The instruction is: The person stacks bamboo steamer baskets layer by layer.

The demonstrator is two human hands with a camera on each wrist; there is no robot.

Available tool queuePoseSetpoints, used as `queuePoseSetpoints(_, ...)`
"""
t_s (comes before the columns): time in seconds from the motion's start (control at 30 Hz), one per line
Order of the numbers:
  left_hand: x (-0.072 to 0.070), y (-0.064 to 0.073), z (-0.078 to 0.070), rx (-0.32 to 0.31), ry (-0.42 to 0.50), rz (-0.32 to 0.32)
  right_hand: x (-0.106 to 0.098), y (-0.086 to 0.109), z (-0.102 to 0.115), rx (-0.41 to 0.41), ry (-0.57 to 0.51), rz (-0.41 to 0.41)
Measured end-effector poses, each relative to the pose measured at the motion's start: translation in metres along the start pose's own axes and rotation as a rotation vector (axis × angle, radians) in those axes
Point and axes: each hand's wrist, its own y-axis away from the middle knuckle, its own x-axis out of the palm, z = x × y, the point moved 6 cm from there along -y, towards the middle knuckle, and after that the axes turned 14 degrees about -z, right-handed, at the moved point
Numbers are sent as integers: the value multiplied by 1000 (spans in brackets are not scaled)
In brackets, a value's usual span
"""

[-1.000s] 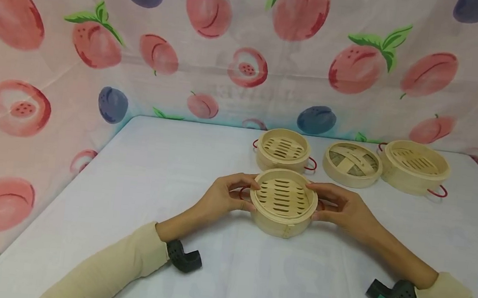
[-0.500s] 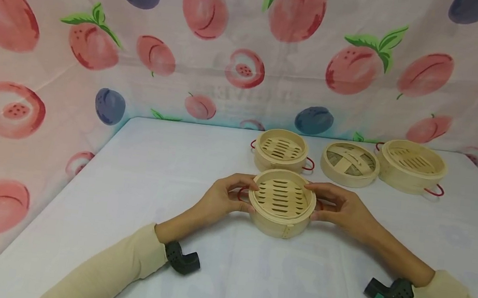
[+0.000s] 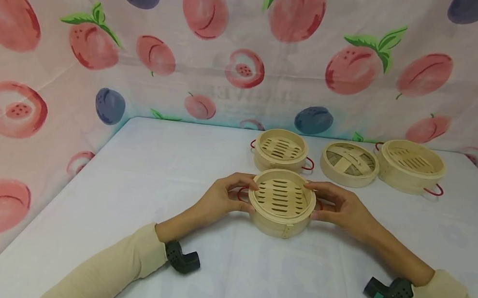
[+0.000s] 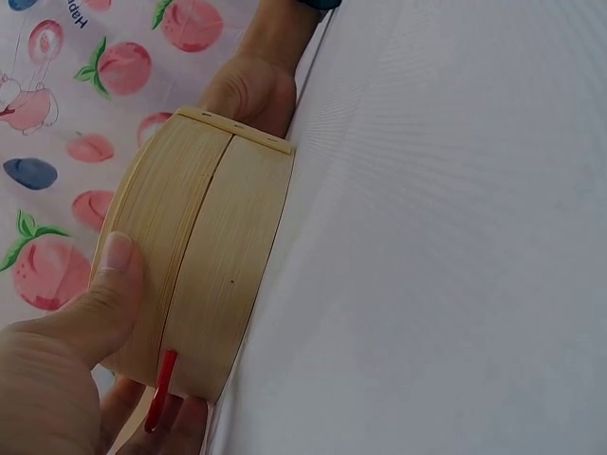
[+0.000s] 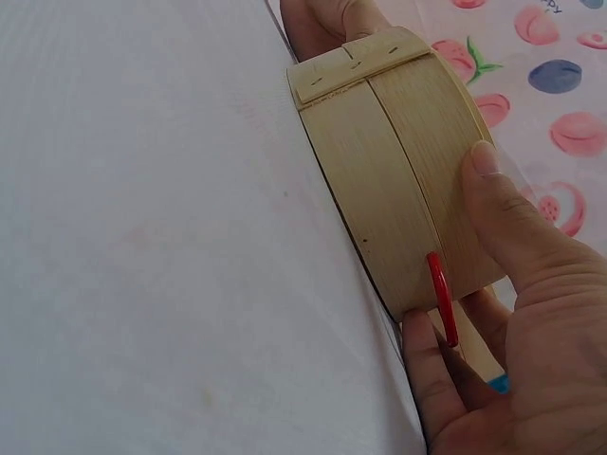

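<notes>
A small round bamboo steamer basket (image 3: 279, 225) with a slatted bottom and red side handles sits on the white table, between both hands. My left hand (image 3: 227, 194) grips its left side, the thumb on the outer wall and a fingertip over the rim. On the opposite side my right hand (image 3: 337, 208) holds it the same way. In the left wrist view the basket's wall (image 4: 228, 237) shows a seam running around it, and the red handle (image 4: 161, 389) lies between thumb and fingers. The right wrist view shows the other red handle (image 5: 442, 299) likewise.
Just behind stands a second small steamer basket (image 3: 278, 164) with red handles. To its right lie a woven bamboo lid (image 3: 347, 180) and a larger steamer basket (image 3: 410, 181). A fruit-patterned cloth (image 3: 212, 68) hangs behind the white table (image 3: 142, 158).
The view shifts slightly to the left between the first two frames. Both hands keep their hold, and the basket stays in place.
</notes>
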Motion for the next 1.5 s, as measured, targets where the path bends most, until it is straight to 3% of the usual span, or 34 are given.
queuePoseSetpoints(0.27,-3,-2,1,-5,44,8,0,-1,0,16,9,-16)
queuePoseSetpoints(0.47,-11,-8,-3,-47,71,25,0,0,-1,14,8,-17)
queuePoseSetpoints(0.7,-31,-31,-6,-10,-6,-46,-1,1,-2,-2,18,-11)
queuePoseSetpoints(0.87,-39,-54,-5,31,-132,-82,-1,0,-4,20,30,-17)
queuePoseSetpoints(1.07,-30,-75,0,64,-270,-130,-1,-1,-4,24,31,-18)
queuePoseSetpoints(1.3,-5,-80,-1,114,-407,-123,-1,-2,-3,40,47,-17)
queuePoseSetpoints(1.5,2,-84,5,93,-477,-112,-1,-2,-3,39,46,-18)
